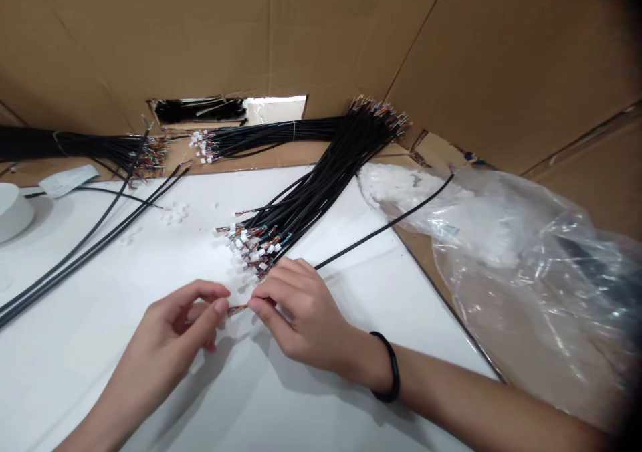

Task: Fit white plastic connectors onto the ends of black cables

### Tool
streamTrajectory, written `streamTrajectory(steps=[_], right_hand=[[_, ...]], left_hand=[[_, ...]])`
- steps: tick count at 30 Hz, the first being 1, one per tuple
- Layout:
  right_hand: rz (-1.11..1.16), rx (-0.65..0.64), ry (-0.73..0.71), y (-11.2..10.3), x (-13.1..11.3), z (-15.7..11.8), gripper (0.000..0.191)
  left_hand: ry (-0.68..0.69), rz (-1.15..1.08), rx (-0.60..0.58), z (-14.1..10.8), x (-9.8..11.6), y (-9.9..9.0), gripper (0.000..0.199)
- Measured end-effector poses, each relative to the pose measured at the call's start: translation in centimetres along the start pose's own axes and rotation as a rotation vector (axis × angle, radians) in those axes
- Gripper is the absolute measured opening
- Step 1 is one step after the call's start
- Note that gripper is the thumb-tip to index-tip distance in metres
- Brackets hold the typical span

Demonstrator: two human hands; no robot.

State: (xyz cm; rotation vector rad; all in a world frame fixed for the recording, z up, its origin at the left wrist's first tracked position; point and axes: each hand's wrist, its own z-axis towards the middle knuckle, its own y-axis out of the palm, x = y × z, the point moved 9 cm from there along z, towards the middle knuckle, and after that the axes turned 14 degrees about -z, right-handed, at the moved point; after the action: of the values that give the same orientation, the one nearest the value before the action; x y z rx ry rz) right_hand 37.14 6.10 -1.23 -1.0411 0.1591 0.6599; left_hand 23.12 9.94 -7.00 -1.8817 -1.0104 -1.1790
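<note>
My right hand (295,305) pinches a black cable (386,227) near its stripped end, and the cable runs out behind the hand to the upper right. Thin coloured wires (238,309) stick out from its fingertips toward my left hand (185,325). The left thumb and index finger are pressed close together at the tips of those wires; whatever they pinch is hidden. Just beyond both hands lies a thick bundle of black cables (321,178), its near ends fitted with small white connectors (261,248).
Loose white connectors (173,212) lie on the white table (100,372). More cables (95,255) and a white round object (13,211) are at left. Another tied bundle (35,144) lies along the cardboard wall (200,37). A clear plastic bag (511,271) covers the right side.
</note>
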Motion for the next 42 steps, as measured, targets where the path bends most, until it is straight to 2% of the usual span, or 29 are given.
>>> streamTrajectory(steps=[3,6,11,16,18,21,24,31,42], right_hand=[[-0.032,0.077,0.049,-1.0,0.6,0.0,0.020],[-0.046,0.133,0.062,-1.6,1.0,0.0,0.018],[-0.046,0.167,0.081,-1.8,1.7,0.1,0.016],[-0.047,0.172,0.075,-1.9,1.6,0.1,0.017],[-0.048,0.179,0.086,-1.9,1.7,0.1,0.017],[-0.084,0.190,0.113,-2.2,2.2,0.1,0.018],[-0.158,0.206,0.100,-2.4,2.6,0.2,0.018],[-0.162,0.222,0.054,-2.6,3.1,0.8,0.011],[-0.107,0.157,0.062,-2.3,3.4,1.0,0.009]], left_hand=[[0.055,-0.069,0.132,1.0,1.2,-0.6,0.044],[0.076,-0.188,0.206,2.2,1.9,-0.6,0.043],[0.164,-0.128,0.184,3.4,3.3,0.3,0.036],[0.224,-0.065,0.169,3.3,3.5,0.5,0.031],[0.331,-0.002,0.157,3.0,4.2,0.5,0.024],[0.580,0.148,0.127,1.8,5.9,1.0,0.015],[0.695,0.232,0.103,1.1,6.7,1.4,0.011],[0.732,0.269,0.072,1.2,6.6,1.5,0.013],[0.751,0.316,0.042,1.5,6.5,1.3,0.017]])
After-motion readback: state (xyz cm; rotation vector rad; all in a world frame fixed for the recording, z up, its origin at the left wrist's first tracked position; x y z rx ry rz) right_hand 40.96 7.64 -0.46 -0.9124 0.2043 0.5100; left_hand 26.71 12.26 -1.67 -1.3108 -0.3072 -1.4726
